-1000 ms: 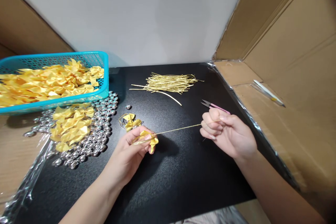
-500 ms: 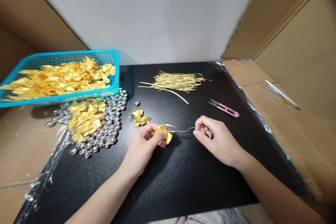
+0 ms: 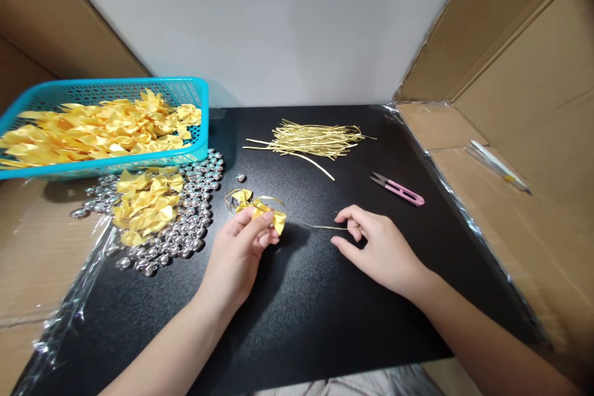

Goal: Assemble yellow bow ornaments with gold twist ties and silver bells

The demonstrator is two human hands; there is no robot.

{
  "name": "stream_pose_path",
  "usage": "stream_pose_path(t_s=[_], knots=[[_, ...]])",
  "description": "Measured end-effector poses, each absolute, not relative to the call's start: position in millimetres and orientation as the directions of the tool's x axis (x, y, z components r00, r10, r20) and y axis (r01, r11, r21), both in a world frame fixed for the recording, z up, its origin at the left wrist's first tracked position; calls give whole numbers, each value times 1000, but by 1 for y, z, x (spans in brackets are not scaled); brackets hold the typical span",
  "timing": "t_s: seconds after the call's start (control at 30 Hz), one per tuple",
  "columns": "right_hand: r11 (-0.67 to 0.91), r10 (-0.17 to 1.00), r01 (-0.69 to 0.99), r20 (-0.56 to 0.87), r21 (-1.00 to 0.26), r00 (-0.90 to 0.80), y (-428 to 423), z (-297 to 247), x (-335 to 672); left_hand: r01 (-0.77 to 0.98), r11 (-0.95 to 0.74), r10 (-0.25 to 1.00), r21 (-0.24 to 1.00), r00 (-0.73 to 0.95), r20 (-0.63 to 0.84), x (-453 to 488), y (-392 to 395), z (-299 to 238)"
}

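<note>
- Left grip (image 3: 236,250): I read it as closed, thumb pressed on a yellow bow (image 3: 278,223) held above the bench (image 3: 288,334).
- Right grip (image 3: 383,253): thumb and forefinger stand apart, other fingers curled. A thin thread (image 3: 325,227) runs to these fingers from near the bow; I cannot tell whether they hold it.
- Gold cord loop (image 3: 275,200): shows just behind the bow and appears to belong to it.
- Done, by my judgement: a bow piece with a wire-like loop (image 3: 242,196) lies behind the left grip, partly hidden; I cannot count what is there.
- In hand: the bow seems partway, its thread trailing loose.
- Left: many loose bows (image 3: 146,204) on the silver beads (image 3: 188,241), more in the blue basket (image 3: 204,139), and a bundle of gold cords (image 3: 320,139) at the rear.
- Pink snips (image 3: 404,193): lie beyond the right grip, untouched.
</note>
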State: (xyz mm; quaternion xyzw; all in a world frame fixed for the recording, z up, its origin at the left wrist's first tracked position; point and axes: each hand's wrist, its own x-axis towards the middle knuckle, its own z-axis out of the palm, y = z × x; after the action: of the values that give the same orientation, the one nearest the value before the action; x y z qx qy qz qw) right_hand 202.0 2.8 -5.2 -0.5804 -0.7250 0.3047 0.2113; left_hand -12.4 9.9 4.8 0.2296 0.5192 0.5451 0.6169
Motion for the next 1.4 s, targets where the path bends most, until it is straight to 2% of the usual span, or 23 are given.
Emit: stream_pose_path(t_s=[0.1, 0.3, 0.5, 0.67, 0.8, 0.93, 1.07, 1.17, 1.27, 1.4], knots=[[135, 969, 728, -63, -672, -238, 4, -5, 203, -509, 264, 893, 819, -193, -408, -14, 13, 10], [150, 966, 723, -54, -674, -251, 4, -6, 204, -548, 214, 902, 809, -207, -379, -16, 12, 14], [279, 954, 737, 88, -615, -287, 5, -6, 203, -548, 232, 902, 804, -189, -389, -15, 11, 12], [322, 942, 775, 105, -544, -318, 5, -6, 202, -530, 280, 900, 801, -146, -411, -13, 10, 10], [345, 939, 793, 175, -502, -297, 4, -3, 203, -508, 307, 917, 805, -70, -393, -13, 7, 8], [372, 928, 731, 226, -571, -296, 2, -2, 197, -500, 331, 933, 800, 49, -356, -11, 4, 11], [438, 881, 537, 227, -721, -415, -3, -5, 183, -548, 378, 926, 746, 209, -316, -10, 1, 17], [425, 869, 387, 248, -818, -429, -6, -6, 176, -570, 406, 913, 714, 285, -292, -11, 0, 19], [378, 889, 326, 242, -867, -389, -8, -5, 175, -597, 414, 910, 687, 279, -306, -13, 1, 19], [259, 916, 292, 139, -921, -375, -9, 0, 176, -616, 404, 912, 676, 211, -353, -13, 4, 17]])
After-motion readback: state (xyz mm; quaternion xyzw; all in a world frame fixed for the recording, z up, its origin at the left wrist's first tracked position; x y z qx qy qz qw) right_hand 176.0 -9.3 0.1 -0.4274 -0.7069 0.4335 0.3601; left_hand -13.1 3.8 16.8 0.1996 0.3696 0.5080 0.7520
